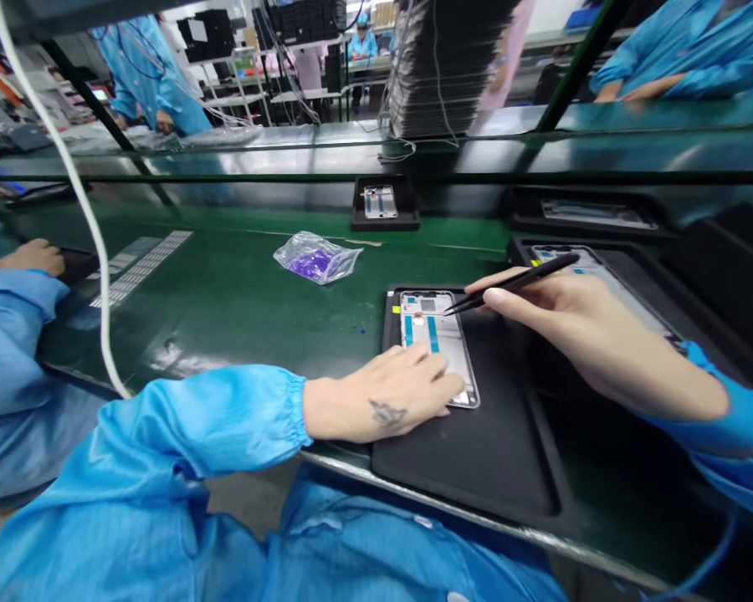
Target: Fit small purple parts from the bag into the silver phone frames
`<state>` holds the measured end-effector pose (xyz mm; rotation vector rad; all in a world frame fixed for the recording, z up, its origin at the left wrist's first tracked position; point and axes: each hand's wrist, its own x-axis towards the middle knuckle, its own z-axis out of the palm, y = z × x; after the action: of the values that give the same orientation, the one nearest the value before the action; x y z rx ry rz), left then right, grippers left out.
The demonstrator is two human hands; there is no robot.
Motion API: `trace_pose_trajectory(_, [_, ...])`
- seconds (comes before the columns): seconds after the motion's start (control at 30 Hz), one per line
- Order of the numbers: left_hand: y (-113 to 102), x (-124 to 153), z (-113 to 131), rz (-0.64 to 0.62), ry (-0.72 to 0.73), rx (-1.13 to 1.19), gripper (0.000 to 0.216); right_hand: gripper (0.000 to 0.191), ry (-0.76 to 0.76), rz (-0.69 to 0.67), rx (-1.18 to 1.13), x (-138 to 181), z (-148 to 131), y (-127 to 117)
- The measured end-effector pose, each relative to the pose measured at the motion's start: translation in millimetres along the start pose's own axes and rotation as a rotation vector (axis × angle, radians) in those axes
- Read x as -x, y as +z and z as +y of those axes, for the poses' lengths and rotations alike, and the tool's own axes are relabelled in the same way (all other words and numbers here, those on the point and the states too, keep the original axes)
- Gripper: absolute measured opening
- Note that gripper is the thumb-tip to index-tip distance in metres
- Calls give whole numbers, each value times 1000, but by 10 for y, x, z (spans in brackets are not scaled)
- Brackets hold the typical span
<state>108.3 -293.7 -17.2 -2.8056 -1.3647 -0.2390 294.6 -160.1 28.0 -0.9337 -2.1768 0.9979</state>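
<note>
A phone frame with blue strips lies in a black tray on the green bench. My left hand rests on its near end, fingers lying flat and pressing it down. My right hand pinches black tweezers, whose tips hover just above the frame's upper right part.
A clear bag of purple parts lies farther back on the green mat. Another tray with a frame sits behind, more trays at right. A co-worker's hand rests at left. A white cable hangs across.
</note>
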Motion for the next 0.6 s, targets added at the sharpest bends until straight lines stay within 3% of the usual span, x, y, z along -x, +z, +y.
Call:
trace_pose_trajectory(0.13, [-6, 105, 23, -14, 123, 11, 14, 39, 157, -27, -50, -186, 149, 55])
trace_pose_trajectory(0.27, [-16, 252, 124, 21, 183, 23, 18, 37, 306, -58, -190, -185, 104, 170])
trace_pose_trajectory(0.37, [-35, 362, -8, 86, 253, 112, 19, 35, 439, -2, -314, -135, 46, 276])
trace_pose_trajectory(0.43, [-72, 455, -248, 187, 137, 165, 22, 32, 492, 35, -363, -119, 23, 344])
trace_pose_trajectory(0.5, [-114, 545, -551, 310, -156, 201, 24, 29, 508, 67, -401, -125, 0, 405])
trace_pose_trajectory(0.6, [-136, 606, -927, 298, -468, 361, 15, 23, 480, 126, -461, -123, -55, 454])
